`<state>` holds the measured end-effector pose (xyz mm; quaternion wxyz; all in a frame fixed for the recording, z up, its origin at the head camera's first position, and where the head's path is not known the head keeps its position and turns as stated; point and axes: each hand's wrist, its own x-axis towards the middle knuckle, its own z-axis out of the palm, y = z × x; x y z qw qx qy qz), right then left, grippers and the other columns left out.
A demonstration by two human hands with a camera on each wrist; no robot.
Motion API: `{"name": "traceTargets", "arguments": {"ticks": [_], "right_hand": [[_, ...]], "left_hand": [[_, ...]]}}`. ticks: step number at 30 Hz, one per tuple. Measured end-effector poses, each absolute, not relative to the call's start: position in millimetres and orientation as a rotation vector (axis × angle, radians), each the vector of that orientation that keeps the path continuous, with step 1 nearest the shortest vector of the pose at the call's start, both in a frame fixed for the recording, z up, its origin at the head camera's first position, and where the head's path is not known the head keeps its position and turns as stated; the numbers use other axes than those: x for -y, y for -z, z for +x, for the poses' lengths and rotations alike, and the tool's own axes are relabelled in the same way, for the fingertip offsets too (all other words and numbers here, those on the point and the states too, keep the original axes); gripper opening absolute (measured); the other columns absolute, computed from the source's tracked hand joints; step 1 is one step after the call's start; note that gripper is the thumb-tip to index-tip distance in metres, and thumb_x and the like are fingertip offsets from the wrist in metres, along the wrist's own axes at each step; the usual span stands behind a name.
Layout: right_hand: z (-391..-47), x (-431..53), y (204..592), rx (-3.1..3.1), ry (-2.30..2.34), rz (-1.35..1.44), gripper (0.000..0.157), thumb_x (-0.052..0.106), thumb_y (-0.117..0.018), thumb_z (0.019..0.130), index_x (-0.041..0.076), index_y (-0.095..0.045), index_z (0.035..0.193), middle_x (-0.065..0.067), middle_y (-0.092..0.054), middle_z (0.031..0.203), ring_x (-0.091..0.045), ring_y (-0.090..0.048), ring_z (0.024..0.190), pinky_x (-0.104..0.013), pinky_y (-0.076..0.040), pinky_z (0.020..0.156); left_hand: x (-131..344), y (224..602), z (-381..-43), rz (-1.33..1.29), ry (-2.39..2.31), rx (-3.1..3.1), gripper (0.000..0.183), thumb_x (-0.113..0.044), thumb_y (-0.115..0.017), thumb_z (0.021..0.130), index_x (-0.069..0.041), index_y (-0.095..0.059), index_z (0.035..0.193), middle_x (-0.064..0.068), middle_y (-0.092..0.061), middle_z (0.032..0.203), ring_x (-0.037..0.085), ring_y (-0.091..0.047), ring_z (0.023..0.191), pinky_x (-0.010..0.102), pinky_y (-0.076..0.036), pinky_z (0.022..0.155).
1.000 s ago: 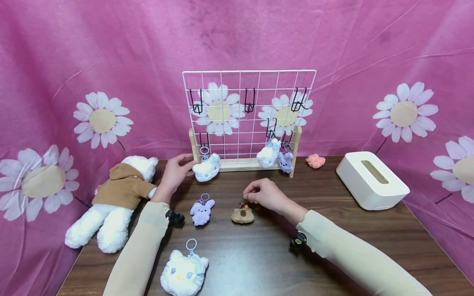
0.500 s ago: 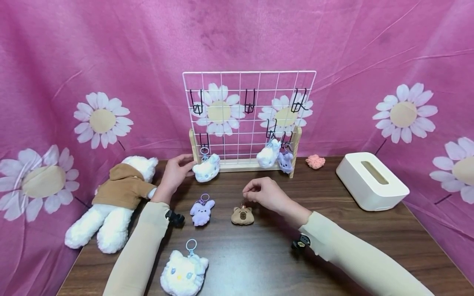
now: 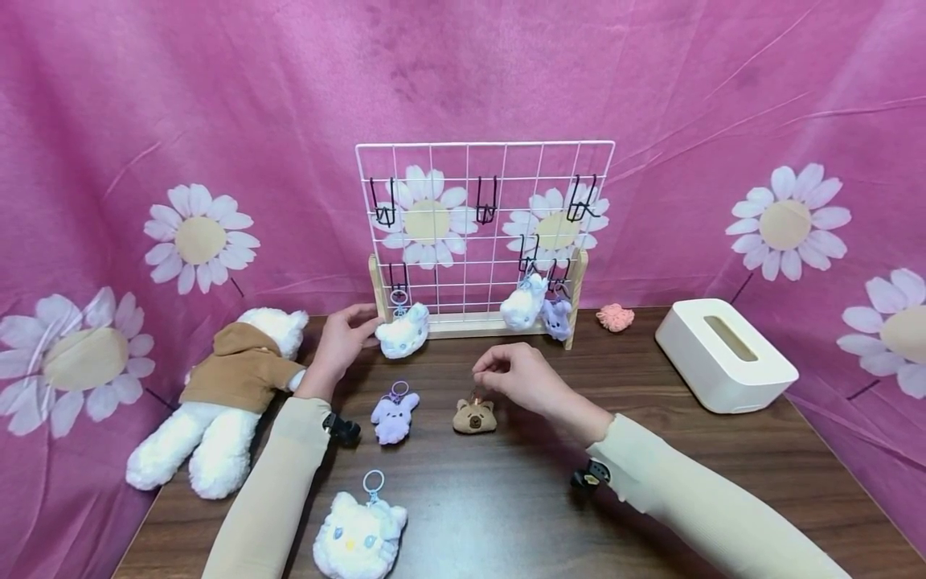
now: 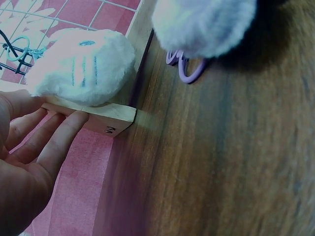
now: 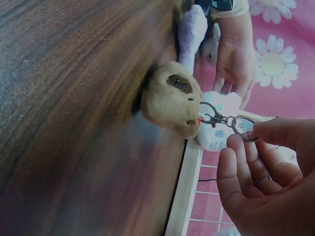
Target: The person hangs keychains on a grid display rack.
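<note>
My right hand (image 3: 522, 376) pinches the metal key ring (image 5: 244, 129) of a brown plush capybara keychain (image 3: 474, 416) between thumb and forefinger. The capybara hangs upright under the fingers, close over the table, face forward. At the left end of a white wire grid rack (image 3: 468, 233), my left hand (image 3: 343, 341) touches the wooden foot (image 4: 110, 120) with fairly straight fingertips. A white plush cat keychain (image 3: 403, 331) hangs beside that hand from a black hook. On the rack's right side hang another white plush (image 3: 524, 304) and a purple plush keychain (image 3: 556, 318).
A purple plush keychain (image 3: 394, 418) and a white cat keychain (image 3: 359, 537) lie on the wooden table (image 3: 550, 515). A white plush bear (image 3: 242, 378) in a brown top lies left, a white tissue box (image 3: 727, 354) right. Several black hooks (image 3: 487, 201) are on the grid.
The capybara has come upright from a tipped-over pose and now shows its face. My right hand has risen slightly with the ring. The left hand has kept its place.
</note>
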<state>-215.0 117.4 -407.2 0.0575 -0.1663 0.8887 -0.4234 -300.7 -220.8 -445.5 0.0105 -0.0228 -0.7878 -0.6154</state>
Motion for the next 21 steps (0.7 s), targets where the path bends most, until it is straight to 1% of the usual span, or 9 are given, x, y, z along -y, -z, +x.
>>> {"name": "traceTargets", "arguments": {"ticks": [5, 8, 15, 21], "right_hand": [[-211.9, -119.4, 399.1, -2.708, 1.281, -0.509, 0.004, 0.018, -0.082, 0.101, 0.018, -0.085, 0.101, 0.005, -0.081, 0.090, -0.008, -0.069, 0.083, -0.026, -0.061, 0.078], [-212.4, -120.7, 395.3, -2.703, 1.290, -0.518, 0.004, 0.017, -0.081, 0.102, 0.016, -0.085, 0.102, 0.003, -0.082, 0.093, -0.010, -0.069, 0.084, -0.028, -0.062, 0.078], [-214.8, -122.7, 384.9, -2.706, 1.313, -0.505, 0.005, 0.014, -0.079, 0.102, 0.016, -0.084, 0.103, -0.001, -0.082, 0.099, -0.013, -0.069, 0.089, -0.028, -0.062, 0.081], [-220.3, -127.2, 372.5, -2.718, 1.356, -0.524, 0.006, 0.014, -0.080, 0.103, 0.012, -0.085, 0.106, -0.005, -0.082, 0.103, -0.014, -0.068, 0.094, -0.026, -0.060, 0.084]], "left_hand": [[222.3, 446.2, -301.7, -0.074, 1.920, 2.461, 0.044, -0.014, -0.068, 0.113, 0.005, -0.063, 0.153, 0.030, -0.063, 0.154, 0.009, -0.075, 0.103, 0.027, -0.073, 0.092], [223.3, 447.1, -303.0, -0.071, 1.917, 2.465, 0.044, -0.014, -0.069, 0.113, 0.004, -0.064, 0.153, 0.029, -0.064, 0.154, 0.008, -0.075, 0.101, 0.026, -0.073, 0.091], [224.0, 449.8, -304.4, -0.071, 1.921, 2.460, 0.045, -0.015, -0.069, 0.113, 0.004, -0.063, 0.153, 0.030, -0.064, 0.154, 0.008, -0.075, 0.103, 0.026, -0.073, 0.092], [223.5, 449.4, -304.1, -0.067, 1.927, 2.452, 0.045, -0.016, -0.069, 0.113, 0.005, -0.063, 0.153, 0.030, -0.064, 0.152, 0.007, -0.075, 0.102, 0.027, -0.073, 0.092]]}}
